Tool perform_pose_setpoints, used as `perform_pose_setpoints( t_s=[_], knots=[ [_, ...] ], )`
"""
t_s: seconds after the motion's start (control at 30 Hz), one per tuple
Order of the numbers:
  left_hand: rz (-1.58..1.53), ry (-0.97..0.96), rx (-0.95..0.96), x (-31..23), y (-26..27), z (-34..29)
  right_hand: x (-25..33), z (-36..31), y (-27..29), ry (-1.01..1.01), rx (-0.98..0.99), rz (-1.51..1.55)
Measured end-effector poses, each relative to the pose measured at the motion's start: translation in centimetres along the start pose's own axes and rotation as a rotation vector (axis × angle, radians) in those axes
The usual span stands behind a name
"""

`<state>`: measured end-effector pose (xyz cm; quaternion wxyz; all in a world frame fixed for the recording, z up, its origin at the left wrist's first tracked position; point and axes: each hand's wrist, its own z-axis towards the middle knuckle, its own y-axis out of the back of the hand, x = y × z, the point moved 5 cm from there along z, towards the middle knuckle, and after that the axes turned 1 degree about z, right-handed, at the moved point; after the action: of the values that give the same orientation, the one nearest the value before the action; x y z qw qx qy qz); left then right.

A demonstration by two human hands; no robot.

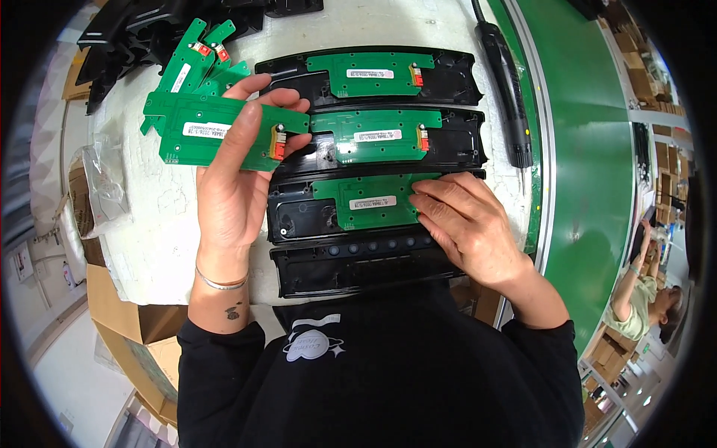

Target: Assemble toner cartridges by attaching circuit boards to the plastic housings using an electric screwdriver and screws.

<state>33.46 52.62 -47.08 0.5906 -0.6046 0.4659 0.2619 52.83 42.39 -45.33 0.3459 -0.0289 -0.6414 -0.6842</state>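
Observation:
My left hand (pixel 228 201) pinches a green circuit board (pixel 175 134) between thumb and fingers, raised over the left of the work surface. This board carries a white label and a red-and-white connector. My right hand (pixel 478 231) has its fingertips closed at the right end of another circuit board (pixel 362 216), which lies in a black plastic housing (pixel 299 218); its connector end is hidden by my fingers. Beyond lie two more black housings (pixel 457 81), each with a green board in it. Nearest me, a fourth housing (pixel 358 275) holds no board and has a row of dark round buttons.
More green boards (pixel 184 67) are piled at the far left beside black plastic parts (pixel 134 33). A black electric screwdriver (pixel 503 89) lies at the right on the white foam surface (pixel 515 194). Cardboard boxes (pixel 119 299) stand at the left. Another person (pixel 635 299) is away at the right.

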Motion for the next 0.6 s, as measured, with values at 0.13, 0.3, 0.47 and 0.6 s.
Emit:
perform_pose_setpoints(
  t_s=[0.13, 0.3, 0.47, 0.6],
  knots=[
    [0.059, 0.014, 0.042, 0.1, -0.1, -0.1, 0.0, 0.1, -0.1, -0.001, -0.008, 0.024],
    [0.125, 0.041, 0.086, 0.2, -0.3, -0.2, -0.1, 0.0, -0.2, 0.013, -0.050, 0.060],
    [0.115, 0.047, 0.196, 0.3, -1.5, -0.8, 0.4, 0.3, 0.8, 0.019, -0.086, 0.113],
    [-0.056, 0.107, 0.232, 0.8, -4.2, -2.6, 2.5, 2.3, 2.6, 0.033, -0.284, 0.222]
  ],
)
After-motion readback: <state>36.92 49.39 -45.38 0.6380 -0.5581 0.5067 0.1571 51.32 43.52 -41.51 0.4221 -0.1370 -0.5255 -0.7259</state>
